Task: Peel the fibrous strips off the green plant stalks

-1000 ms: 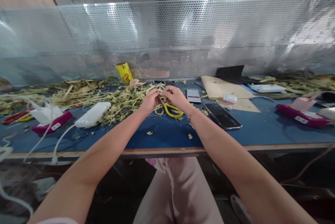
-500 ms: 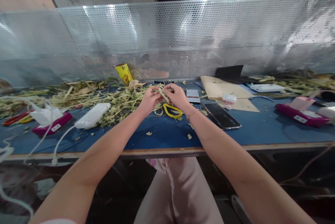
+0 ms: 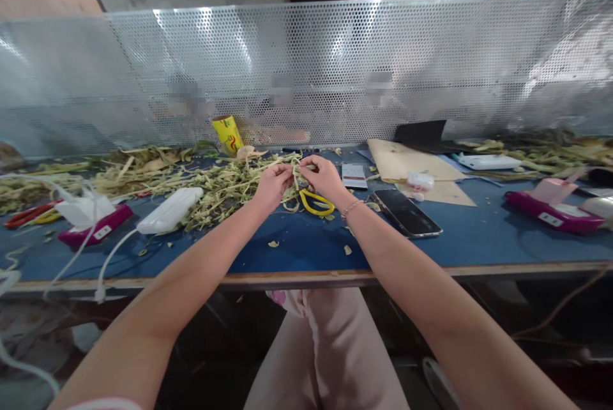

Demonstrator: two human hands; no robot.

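My left hand (image 3: 274, 184) and my right hand (image 3: 322, 175) are close together over the table, with fingers pinched around a pale green dried plant stem (image 3: 295, 174) between them. Left of and behind my hands spreads a heap of similar dried stems (image 3: 225, 189). Just below my right hand lie yellow-handled scissors (image 3: 317, 211), their blades partly hidden. A bracelet circles my right wrist. Small plant scraps lie on the blue tabletop (image 3: 301, 247) in front of me.
A white power bank (image 3: 170, 211) and a purple power strip (image 3: 96, 226) with cables stand left. A phone (image 3: 407, 212), a small scale (image 3: 354, 175), an earbud case (image 3: 420, 180) and cardboard (image 3: 407, 159) lie right. A yellow tube (image 3: 228, 135) leans by the perforated metal screen (image 3: 325, 65).
My left fingers have drawn in and tightened their pinch, and the stem between my hands has turned more upright. My right hand stays nearly in place.
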